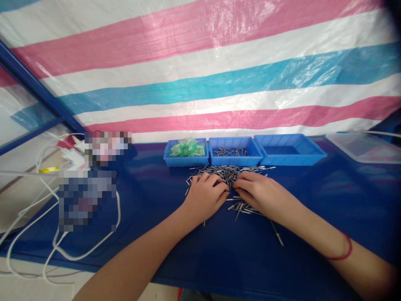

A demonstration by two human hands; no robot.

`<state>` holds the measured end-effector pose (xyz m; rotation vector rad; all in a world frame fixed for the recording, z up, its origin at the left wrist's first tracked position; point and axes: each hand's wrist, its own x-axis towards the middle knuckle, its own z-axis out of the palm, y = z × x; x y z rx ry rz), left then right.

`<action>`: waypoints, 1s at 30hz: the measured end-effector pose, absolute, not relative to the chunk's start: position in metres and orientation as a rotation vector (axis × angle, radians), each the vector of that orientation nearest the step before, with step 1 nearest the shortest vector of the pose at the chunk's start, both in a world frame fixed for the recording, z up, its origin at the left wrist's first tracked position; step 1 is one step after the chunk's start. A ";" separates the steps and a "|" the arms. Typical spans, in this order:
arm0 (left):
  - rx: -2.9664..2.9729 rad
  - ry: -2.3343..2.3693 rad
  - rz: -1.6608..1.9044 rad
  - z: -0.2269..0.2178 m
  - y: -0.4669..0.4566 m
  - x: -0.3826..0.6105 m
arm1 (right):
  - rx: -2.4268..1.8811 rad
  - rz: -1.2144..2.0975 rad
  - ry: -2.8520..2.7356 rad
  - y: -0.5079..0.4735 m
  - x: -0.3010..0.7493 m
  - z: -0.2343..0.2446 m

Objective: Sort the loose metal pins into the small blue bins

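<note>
A loose heap of silvery blind rivets (pixel 226 170) with long thin stems lies on the blue table in front of the bins. Over its left part, my left hand (pixel 205 194) rests with bent fingers, thumb and forefinger drawn together at the heap's middle. My right hand (pixel 255 190) comes in from the other side, its thumb and fingertips pinched close to the left hand's. Whatever lies between the fingertips is too small or hidden to make out. More rivets (pixel 242 207) are scattered under the right hand, and one single rivet (pixel 278 236) lies nearer me.
Behind the heap stand three blue bins: one with green-and-clear packets (pixel 188 148), one holding some rivets (pixel 232 152), and a right bin (pixel 288 156) showing its bare floor. A clear plastic lid (pixel 365 148) lies far right. White cables (pixel 90 253) loop at left.
</note>
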<state>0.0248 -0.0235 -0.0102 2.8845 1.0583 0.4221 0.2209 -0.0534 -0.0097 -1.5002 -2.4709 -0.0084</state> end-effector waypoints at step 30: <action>2.855 1.075 0.519 -0.016 -0.022 0.026 | -1.394 -0.046 -2.393 -0.050 0.216 -0.013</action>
